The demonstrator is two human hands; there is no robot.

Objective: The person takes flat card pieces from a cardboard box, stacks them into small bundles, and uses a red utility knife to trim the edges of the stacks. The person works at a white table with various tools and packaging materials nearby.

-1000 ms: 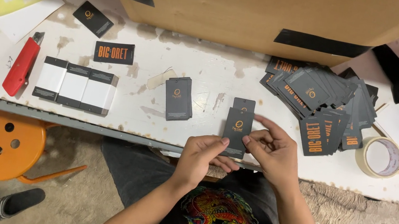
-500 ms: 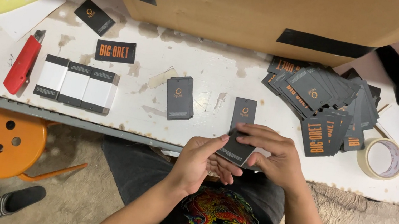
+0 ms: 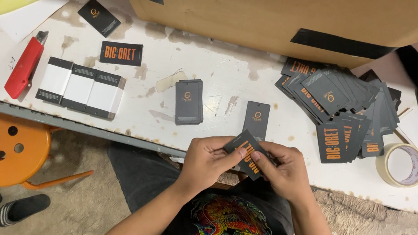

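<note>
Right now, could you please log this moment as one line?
left hand: holds dark card | right hand: pinches same card | small card stack, single card: on table | loose card pile: right

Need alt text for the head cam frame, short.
Seen from above, a seated person's left hand and right hand together hold a small dark card with orange print at the edge of a worn white table. On it lie a heap of matching cards, a small card stack, a red utility knife and a tape roll.
</note>
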